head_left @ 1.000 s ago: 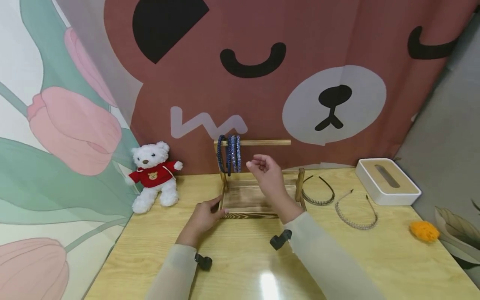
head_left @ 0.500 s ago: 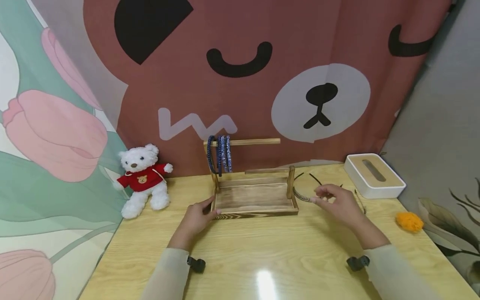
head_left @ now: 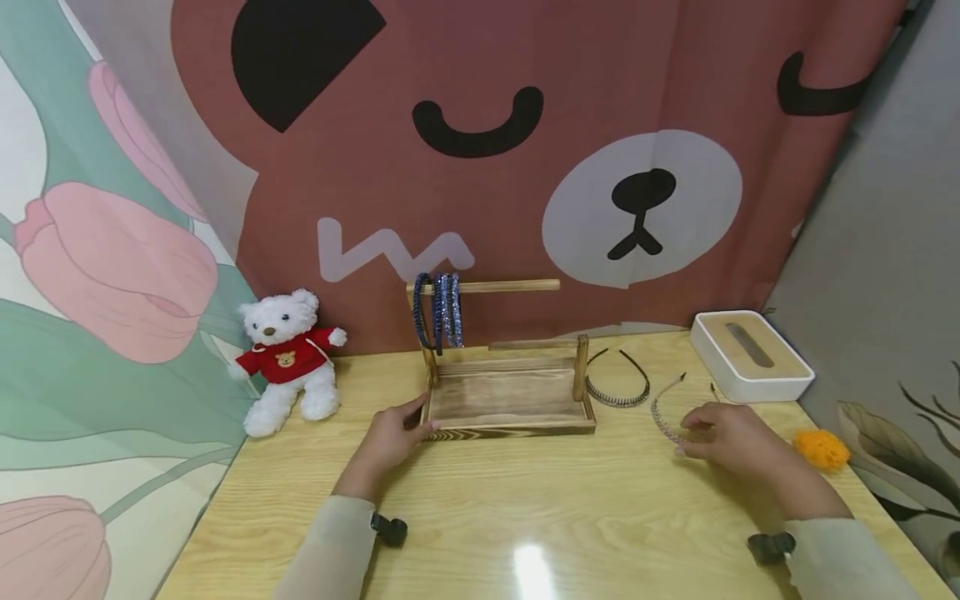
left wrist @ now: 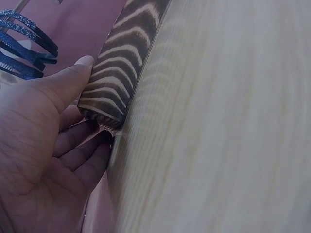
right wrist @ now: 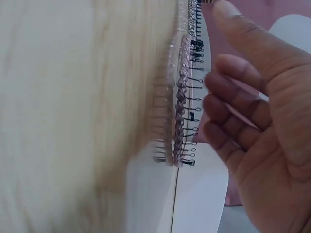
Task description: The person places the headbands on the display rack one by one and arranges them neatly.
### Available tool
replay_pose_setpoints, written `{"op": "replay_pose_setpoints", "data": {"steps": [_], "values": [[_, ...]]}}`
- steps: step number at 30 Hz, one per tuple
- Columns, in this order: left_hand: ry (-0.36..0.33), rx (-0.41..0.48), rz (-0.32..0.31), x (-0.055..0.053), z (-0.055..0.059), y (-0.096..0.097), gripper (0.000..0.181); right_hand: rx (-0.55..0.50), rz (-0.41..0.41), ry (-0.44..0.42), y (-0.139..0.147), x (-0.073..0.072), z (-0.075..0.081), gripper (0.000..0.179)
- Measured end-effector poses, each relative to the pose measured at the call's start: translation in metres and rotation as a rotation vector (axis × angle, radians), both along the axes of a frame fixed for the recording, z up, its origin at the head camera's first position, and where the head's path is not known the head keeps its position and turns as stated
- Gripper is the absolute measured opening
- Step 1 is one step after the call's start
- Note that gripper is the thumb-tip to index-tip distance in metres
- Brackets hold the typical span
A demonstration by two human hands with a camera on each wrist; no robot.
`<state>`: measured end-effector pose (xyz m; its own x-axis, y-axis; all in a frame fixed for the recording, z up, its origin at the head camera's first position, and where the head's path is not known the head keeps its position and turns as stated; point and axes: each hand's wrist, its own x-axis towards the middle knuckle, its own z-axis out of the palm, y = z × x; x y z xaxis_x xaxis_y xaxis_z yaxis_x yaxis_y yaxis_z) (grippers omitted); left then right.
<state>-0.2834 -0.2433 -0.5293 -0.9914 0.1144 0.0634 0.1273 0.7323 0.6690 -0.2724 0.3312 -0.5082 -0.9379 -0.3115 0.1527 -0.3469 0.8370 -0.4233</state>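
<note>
Left hand (head_left: 387, 437): grips corner of wooden rack (head_left: 517, 430), apparently steadying it. Right hand (head_left: 733, 439): fingers loosely curved, nothing gripped, beside beaded headband (right wrist: 181, 94). Blue headbands (head_left: 438, 317): arches straddling bar (head_left: 517, 287).

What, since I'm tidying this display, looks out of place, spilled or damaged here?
Nothing looks spilled or damaged. Mildly lopsided: blue headbands hang bunched at the left end of the wooden rack, leaving most of its upper bar bare, while a dark headband and a pale headband lie on the table.

Free tabletop (head_left: 585, 492) before rack (head_left: 517, 431), white box (head_left: 768, 387) behind headband (right wrist: 181, 99)
</note>
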Motion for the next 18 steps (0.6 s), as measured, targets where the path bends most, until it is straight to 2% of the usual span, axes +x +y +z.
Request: {"op": "replay_pose_setpoints", "data": {"steps": [4, 11, 18], "values": [[-0.001, -0.002, 0.007, -0.0003, -0.0011, 0.001, 0.068, 0.041, 0.026, -0.016, 0.0069, 0.001, -0.0016, 0.041], [0.006, -0.008, 0.009, -0.0011, -0.002, -0.0005, 0.068, 0.126, 0.096, 0.003, 0.0112, 0.0045, -0.0006, 0.017], [-0.006, -0.005, 0.002, -0.0014, -0.002, -0.0007, 0.068, 0.17, 0.138, 0.004, 0.0083, 0.0065, -0.0008, 0.021]]}}
